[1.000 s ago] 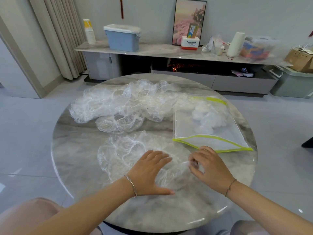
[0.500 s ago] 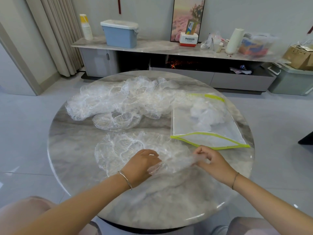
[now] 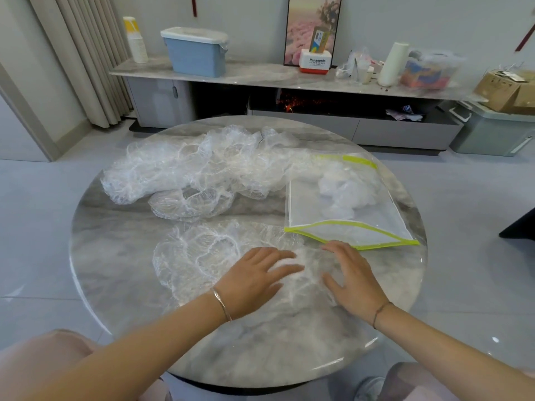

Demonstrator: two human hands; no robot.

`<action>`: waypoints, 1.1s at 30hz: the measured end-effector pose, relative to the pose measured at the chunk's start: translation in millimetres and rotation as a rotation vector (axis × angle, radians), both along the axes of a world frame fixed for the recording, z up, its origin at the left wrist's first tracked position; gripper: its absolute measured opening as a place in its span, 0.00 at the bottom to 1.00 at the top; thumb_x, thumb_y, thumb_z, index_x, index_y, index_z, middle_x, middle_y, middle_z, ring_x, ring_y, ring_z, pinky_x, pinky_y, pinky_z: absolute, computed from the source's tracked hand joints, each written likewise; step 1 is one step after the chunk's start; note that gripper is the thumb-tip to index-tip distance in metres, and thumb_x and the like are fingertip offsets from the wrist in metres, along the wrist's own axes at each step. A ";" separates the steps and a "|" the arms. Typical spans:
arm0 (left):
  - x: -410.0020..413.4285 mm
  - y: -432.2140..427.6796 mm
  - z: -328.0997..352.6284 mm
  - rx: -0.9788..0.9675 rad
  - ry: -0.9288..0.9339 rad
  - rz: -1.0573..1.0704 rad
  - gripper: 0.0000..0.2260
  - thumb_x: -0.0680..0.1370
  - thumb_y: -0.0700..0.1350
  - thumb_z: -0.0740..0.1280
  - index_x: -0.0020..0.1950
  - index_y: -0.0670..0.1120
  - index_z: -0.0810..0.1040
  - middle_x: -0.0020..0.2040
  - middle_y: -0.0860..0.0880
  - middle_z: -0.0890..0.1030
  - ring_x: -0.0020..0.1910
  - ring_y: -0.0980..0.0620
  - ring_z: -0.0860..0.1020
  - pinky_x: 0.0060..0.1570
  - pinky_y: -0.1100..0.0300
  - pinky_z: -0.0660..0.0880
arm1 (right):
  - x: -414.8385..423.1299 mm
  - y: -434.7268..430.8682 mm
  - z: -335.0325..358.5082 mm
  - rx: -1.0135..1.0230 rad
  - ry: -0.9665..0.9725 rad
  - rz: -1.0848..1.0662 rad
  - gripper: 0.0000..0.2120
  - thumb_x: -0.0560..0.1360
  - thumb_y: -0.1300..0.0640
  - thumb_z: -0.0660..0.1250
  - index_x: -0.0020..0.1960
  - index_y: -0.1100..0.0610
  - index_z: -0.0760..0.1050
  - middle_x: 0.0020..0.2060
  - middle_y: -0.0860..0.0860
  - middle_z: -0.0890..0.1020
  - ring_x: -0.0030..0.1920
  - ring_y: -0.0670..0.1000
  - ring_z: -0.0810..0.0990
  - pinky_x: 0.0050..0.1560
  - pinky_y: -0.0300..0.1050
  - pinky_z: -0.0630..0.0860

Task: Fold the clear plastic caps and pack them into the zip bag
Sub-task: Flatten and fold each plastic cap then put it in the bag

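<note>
A clear plastic cap [image 3: 199,256] with a white elastic rim lies spread on the round marble table [image 3: 115,256] in front of me. My left hand [image 3: 254,280] lies flat on its right part with fingers straight. My right hand [image 3: 351,274] presses flat beside it, fingers spread, on the same cap's right edge. A zip bag [image 3: 344,224] with yellow-green edges lies just beyond my right hand, its mouth open toward me, with crumpled caps [image 3: 344,188] inside. A pile of loose clear caps [image 3: 202,166] covers the table's far left and middle.
One single cap [image 3: 191,204] lies apart in front of the pile. Behind the table runs a low cabinet [image 3: 260,76] with a blue box [image 3: 197,52], a paper roll and clutter. My knees show under the table's near edge.
Both hands had pinched and pulled the cap's right edge half a second ago. Now they have let go and lie flat on it, closer together.
</note>
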State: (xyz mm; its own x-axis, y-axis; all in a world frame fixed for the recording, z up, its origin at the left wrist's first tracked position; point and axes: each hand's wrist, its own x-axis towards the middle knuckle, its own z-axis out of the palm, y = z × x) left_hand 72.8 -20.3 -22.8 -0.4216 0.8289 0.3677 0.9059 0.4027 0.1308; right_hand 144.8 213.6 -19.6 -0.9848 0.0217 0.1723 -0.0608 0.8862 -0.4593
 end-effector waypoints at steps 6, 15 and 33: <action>-0.5 4.0 -22.3 -0.345 -0.066 0.039 0.36 0.75 0.69 0.41 0.77 0.50 0.56 0.76 0.49 0.60 0.75 0.48 0.57 0.72 0.55 0.44 | 2.9 -5.1 -12.3 0.257 -0.252 0.169 0.39 0.65 0.25 0.26 0.73 0.38 0.38 0.73 0.38 0.36 0.73 0.40 0.33 0.72 0.42 0.33; -10.3 6.7 -11.3 -0.433 -0.109 0.063 0.35 0.73 0.62 0.43 0.75 0.46 0.60 0.75 0.48 0.61 0.76 0.45 0.52 0.71 0.51 0.36 | 3.5 0.5 -19.8 0.301 -0.320 0.138 0.42 0.62 0.24 0.25 0.72 0.40 0.33 0.73 0.40 0.35 0.74 0.44 0.33 0.72 0.45 0.31; -6.2 12.8 3.9 0.145 -0.037 -0.099 0.06 0.72 0.48 0.67 0.46 0.50 0.73 0.56 0.52 0.80 0.62 0.48 0.74 0.66 0.54 0.65 | 3.9 -16.5 -1.7 0.048 0.343 0.201 0.08 0.66 0.60 0.64 0.44 0.53 0.78 0.44 0.43 0.81 0.45 0.46 0.76 0.47 0.41 0.67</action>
State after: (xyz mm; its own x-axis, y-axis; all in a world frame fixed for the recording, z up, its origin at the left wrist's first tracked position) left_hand 66.6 -7.6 -18.9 -0.3556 0.8066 0.4722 0.9338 0.2859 0.2151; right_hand 148.7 197.0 -21.2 -0.8540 -0.1813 0.4876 -0.3772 0.8613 -0.3404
